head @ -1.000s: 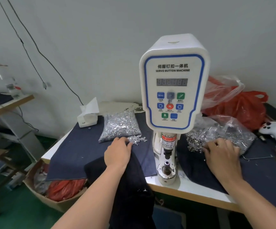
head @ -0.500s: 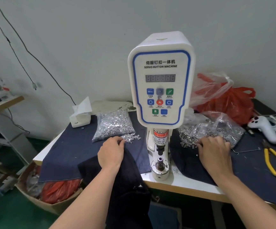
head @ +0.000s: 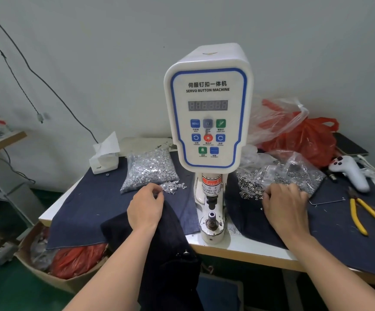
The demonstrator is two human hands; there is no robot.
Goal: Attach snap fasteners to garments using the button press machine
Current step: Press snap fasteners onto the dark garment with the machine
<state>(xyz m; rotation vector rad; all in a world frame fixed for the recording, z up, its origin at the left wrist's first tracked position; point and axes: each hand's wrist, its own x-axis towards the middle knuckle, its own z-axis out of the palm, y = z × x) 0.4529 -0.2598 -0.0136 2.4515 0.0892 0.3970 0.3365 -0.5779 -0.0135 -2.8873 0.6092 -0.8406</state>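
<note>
Both hands had barely shifted over the last second; only the head camera had drifted, sliding the whole bench sideways in view. That suggested the person was still picking up parts, with nothing yet loaded for pressing.

Nearest the viewer, a dark garment hung over the table's front edge, with one snap already set in it low down. Upon its upper fold rested the left hand, fingers curled together at loose silver snap caps; whether a cap was pinched could not be told. On the other side, the right hand lay knuckles up on dark denim cloth, fingertips tucked into a spill of snap rings; its grip was likewise hidden.

Between the hands stood the button press machine, its lower die bare and the punch raised above it. Nothing blocked the die.

Further back lay a clear bag of caps on the left and an open bag of rings on the right. Yellow-handled pliers and a white handheld controller sat well to the right. Beyond were a tissue box and red plastic bags against the wall.
</note>
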